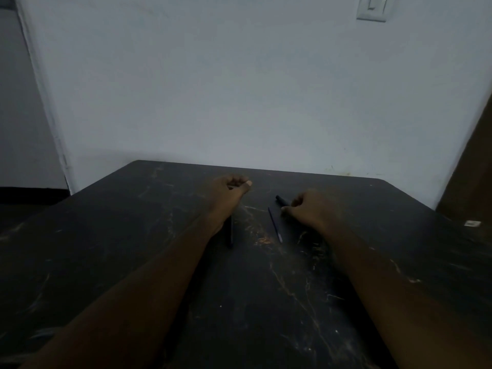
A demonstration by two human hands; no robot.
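Note:
My left hand (pixel 231 189) rests on the dark scratched table (pixel 133 235) near its far edge, fingers curled in and thumb against them; the dim light hides whether anything is inside. A thin dark stick (pixel 230 233) lies by that wrist, partly under it. My right hand (pixel 306 207) lies to the right and grips a short dark pen barrel (pixel 280 199), whose end pokes out to the left past the fingers. Between the hands a slim pen refill (pixel 274 225) lies on the table, pointing away from me.
A pale wall (pixel 239 89) stands right behind the table, with a light switch (pixel 372 8) at top right. A brown panel (pixel 474 166) leans in at the right edge. A small white tag (pixel 472 223) lies near the table's right side.

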